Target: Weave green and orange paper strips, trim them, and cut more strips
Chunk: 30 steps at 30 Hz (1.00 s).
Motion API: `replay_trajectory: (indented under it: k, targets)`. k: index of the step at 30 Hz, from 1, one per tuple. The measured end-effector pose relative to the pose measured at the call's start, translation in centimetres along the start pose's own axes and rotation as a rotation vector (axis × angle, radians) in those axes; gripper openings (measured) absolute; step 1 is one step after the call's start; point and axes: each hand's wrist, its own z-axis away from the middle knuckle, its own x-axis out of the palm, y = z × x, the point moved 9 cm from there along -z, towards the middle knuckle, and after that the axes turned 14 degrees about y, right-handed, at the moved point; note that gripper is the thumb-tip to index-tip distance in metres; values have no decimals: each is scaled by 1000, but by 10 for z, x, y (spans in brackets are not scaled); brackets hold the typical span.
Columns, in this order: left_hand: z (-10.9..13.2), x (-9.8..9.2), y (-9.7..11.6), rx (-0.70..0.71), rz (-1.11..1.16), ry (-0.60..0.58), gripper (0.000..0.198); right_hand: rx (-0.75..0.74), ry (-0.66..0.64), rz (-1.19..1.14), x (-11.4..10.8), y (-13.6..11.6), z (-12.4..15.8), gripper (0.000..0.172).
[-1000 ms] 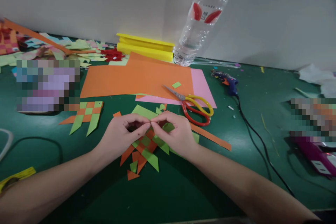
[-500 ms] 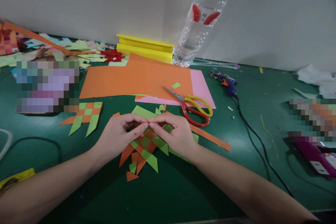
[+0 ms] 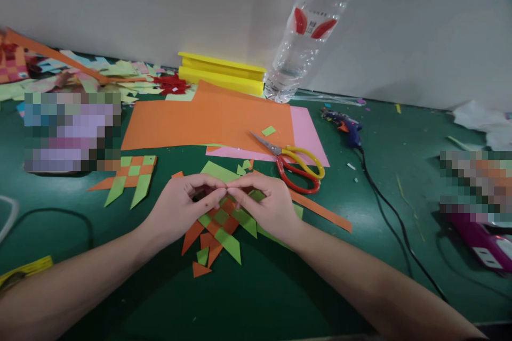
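Note:
A woven piece of orange and green paper strips (image 3: pixel 219 222) lies on the green table (image 3: pixel 256 287) in front of me. My left hand (image 3: pixel 182 208) and my right hand (image 3: pixel 266 203) rest on its far edge, fingertips meeting in a pinch over the weave. Both hands are closed on the strip ends there; the pinched bit itself is hidden by my fingers. Small cut-off orange and green scraps (image 3: pixel 201 262) lie just below the weave.
Red-and-yellow scissors (image 3: pixel 296 162) lie right of my hands on orange paper (image 3: pixel 208 120) and pink paper (image 3: pixel 308 133). A second woven piece (image 3: pixel 132 173) sits left. A clear bottle (image 3: pixel 308 26), yellow folded paper (image 3: pixel 222 72), a glue gun (image 3: pixel 346 125) with cable stand behind.

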Motion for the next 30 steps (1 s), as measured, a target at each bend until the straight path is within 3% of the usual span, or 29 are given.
replay_trajectory:
  k: [30]
  targets:
    - [0,3,-1,-16,23,-17,18,4,-14,-17,1,1,0,10]
